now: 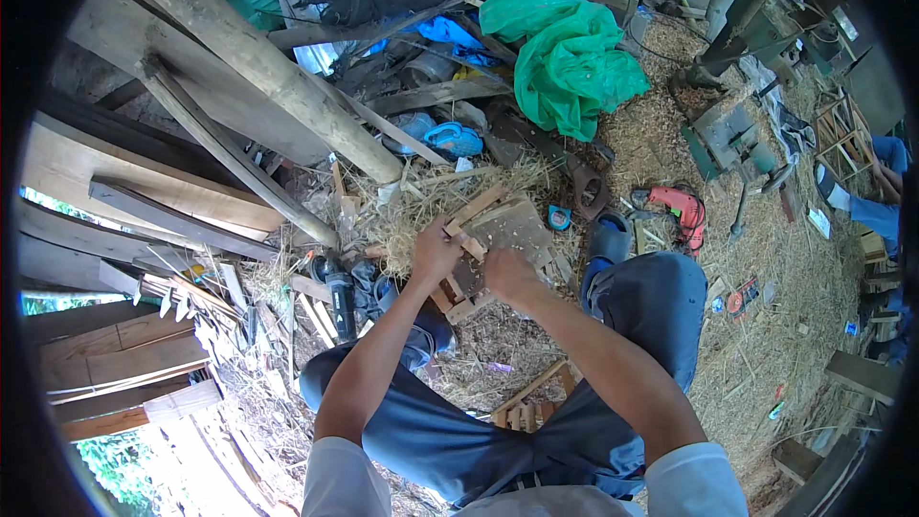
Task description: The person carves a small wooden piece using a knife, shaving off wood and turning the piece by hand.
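Observation:
My left hand (436, 249) is closed on a small light wooden piece (471, 241), low over a worn wooden block (517, 220) between my knees. Just right of it, my right hand (507, 273) is bent with curled fingers at the piece's lower end; what they hold is hidden. Wood shavings lie on the block. Beyond its right side lies a small blue tape measure (559, 217). A black power tool (341, 299) lies to the left, near my foot.
A red drill (675, 215) lies to the right on shavings, near a metal machine (728, 139). A green plastic sheet (565, 57) lies ahead. Poles (249, 57) and boards (134, 182) lean at left. Another person in blue trousers (871, 220) is at the far right.

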`<state>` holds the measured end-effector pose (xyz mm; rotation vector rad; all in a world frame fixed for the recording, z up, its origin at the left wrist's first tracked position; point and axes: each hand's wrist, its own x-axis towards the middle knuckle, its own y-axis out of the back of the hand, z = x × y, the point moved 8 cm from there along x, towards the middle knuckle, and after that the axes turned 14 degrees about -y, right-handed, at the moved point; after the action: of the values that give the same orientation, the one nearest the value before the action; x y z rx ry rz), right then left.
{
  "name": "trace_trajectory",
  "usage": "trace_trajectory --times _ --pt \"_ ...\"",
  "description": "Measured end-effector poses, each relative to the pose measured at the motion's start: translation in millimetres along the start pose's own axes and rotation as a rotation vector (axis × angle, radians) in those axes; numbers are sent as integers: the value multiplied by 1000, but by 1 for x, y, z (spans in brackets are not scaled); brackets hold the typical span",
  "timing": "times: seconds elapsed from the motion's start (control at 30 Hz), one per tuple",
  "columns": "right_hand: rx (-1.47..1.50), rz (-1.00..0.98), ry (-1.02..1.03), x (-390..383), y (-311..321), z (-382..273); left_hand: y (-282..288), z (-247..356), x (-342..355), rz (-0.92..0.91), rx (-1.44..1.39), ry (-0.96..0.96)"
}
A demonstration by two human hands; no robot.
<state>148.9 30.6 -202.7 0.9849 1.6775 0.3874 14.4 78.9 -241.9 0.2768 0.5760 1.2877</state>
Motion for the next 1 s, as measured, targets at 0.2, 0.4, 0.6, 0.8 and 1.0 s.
trace_trajectory --times 0.2,0.4,0.6,0.8,1.0 --pt "95 -10 -18 -15 1 -9 0 -11 4 39 141 -125" --pt "-84 88 118 -27 0 -10 0 14 -1 47 211 -156" --pt "-69 6 -22 -18 -8 -6 2 18 2 50 206 -216" --pt "-80 8 -76 -6 -17 -3 2 17 3 15 164 -203" --pt "152 79 -217 -4 -6 1 -3 42 -3 30 217 -327"
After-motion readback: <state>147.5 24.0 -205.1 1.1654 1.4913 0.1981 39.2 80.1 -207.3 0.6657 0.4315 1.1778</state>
